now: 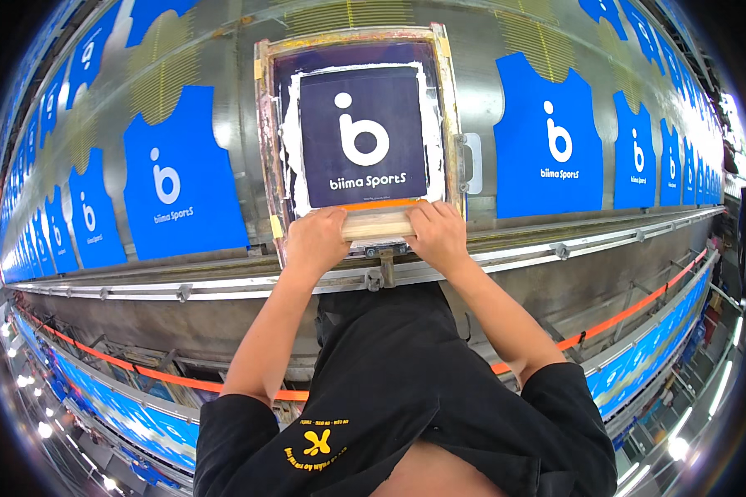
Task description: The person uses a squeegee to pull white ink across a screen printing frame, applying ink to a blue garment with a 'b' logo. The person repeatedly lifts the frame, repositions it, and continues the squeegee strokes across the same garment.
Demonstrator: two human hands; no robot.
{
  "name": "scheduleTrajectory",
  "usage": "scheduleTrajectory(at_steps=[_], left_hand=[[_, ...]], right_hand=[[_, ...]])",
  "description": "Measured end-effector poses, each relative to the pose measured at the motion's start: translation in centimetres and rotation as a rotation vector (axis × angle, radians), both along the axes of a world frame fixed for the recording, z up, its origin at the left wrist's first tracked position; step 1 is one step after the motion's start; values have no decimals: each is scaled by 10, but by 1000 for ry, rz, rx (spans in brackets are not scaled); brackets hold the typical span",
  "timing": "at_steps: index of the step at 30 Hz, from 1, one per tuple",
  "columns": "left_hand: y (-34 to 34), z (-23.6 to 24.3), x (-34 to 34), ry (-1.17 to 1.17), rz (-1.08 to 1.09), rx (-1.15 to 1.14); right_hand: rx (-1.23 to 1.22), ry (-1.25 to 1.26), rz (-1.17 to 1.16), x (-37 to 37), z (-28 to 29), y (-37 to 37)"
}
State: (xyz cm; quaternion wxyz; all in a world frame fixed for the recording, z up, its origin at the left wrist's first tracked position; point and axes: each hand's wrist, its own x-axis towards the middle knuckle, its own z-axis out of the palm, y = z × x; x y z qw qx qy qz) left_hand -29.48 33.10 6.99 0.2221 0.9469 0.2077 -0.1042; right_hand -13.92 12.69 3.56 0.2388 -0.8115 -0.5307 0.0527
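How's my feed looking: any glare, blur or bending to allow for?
Head view: the metal rail curves toward the edges, and the corners are black; head view: a lamp at lower right flares white, and glare whitens the area by the far-right blue shirts; head view: the left hand, right hand and squeegee show no obvious blur.

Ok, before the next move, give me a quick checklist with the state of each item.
1. Left hand gripping the squeegee: ok, at its left end.
2. Right hand gripping it too: ok, at its right end.
3. Squeegee at the near end of the screen frame: ok.
4. Neighbouring blue shirts, left and right, clear of the frame: ok, gaps on both sides.
5. Frame seated flat on the surface beneath: cannot tell from above.
6. Enough white ink on the screen: cannot tell; smears show around the dark panel.
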Motion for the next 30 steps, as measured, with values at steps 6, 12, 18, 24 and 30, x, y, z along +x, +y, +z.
scheduleTrajectory(at_steps=[6,12,18,24,30], left_hand=[[37,3,8,-132,-137,164],[52,-16,13,352,-67,-28],[80,-3,59,442,-185,-199],[141,15,132,72,-189,-10],[200,0,195,-27,-253,57]], right_hand=[[-141,155,22,23,5,31],[-586,339,156,30,2,70],[-476,737,-10,76,7,60],[114,482,-782,146,-11,6],[114,790,-917,132,-47,-2]])
